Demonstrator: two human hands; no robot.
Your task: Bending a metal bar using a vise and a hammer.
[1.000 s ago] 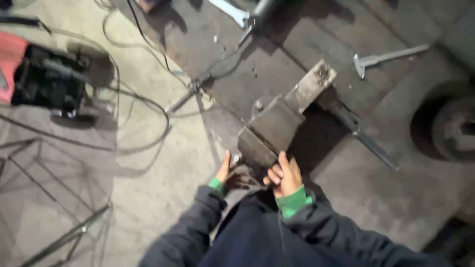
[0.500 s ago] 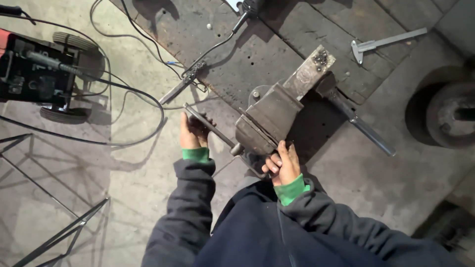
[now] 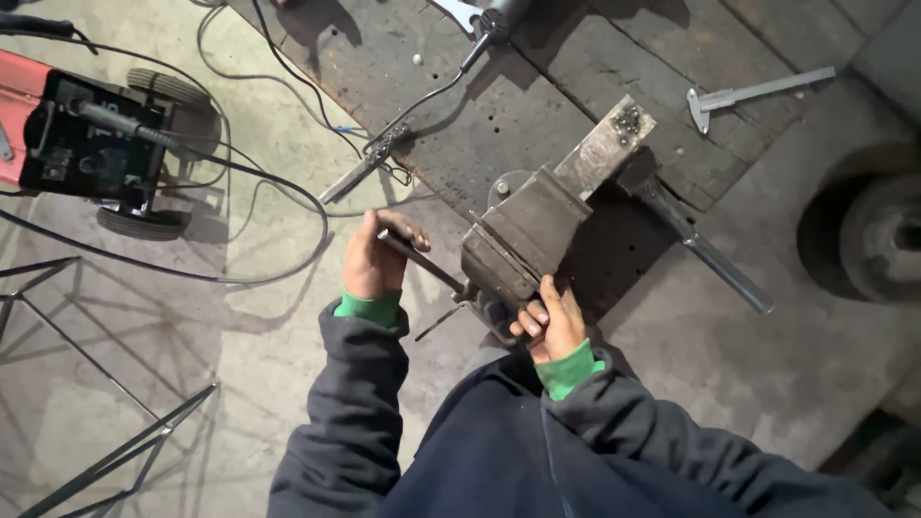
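A grey bench vise (image 3: 526,228) is fixed at the edge of a dark workbench (image 3: 537,86). A flat metal bar (image 3: 606,142) stands clamped in its jaws. My left hand (image 3: 376,257) is closed around the upper end of the vise handle (image 3: 427,269), a thin steel rod slanting down to the vise's front. My right hand (image 3: 549,318) curls its fingers around the front screw end of the vise, right by my body. Both sleeves are dark with green cuffs.
On the bench lie a caliper (image 3: 758,91), an angle grinder (image 3: 499,14) with its cord, and a long steel rod (image 3: 715,259) beside the vise. A red and black welding machine (image 3: 82,144) with cables stands at left; a welding clamp (image 3: 369,163), a wheel (image 3: 883,240) and a metal frame (image 3: 106,384) are nearby.
My left hand has moved from the vise's front up and to the left, taking hold of the handle rod. My right hand has stayed at the vise's front. The view shifted slightly.
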